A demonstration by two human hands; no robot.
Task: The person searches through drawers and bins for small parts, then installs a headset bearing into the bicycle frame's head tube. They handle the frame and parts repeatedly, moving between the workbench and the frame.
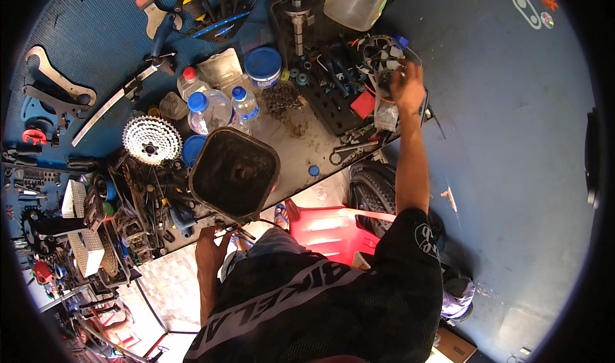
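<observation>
My right arm is stretched to the far right end of the workbench. There my right hand (409, 91) is over a pile of small parts and wrappings, with fingers apart and nothing visibly held. Beside its fingertips are a clear plastic packet (385, 116) and a red flat piece (362, 105). My left hand (210, 254) is low at the bench's front edge, its fingers closed round a thin dark item (238, 227) whose kind I cannot make out. Just beyond that hand stands a dark, grimy square tub (236, 171).
Plastic bottles, including one with a blue cap (198, 102), and a blue tub (262, 65) stand behind. A silver bicycle cassette (152, 140) lies left, near crowded tools. A red plastic chair (333, 235) and a tyre (373, 187) are below the bench. A blue wall (512, 139) rises right.
</observation>
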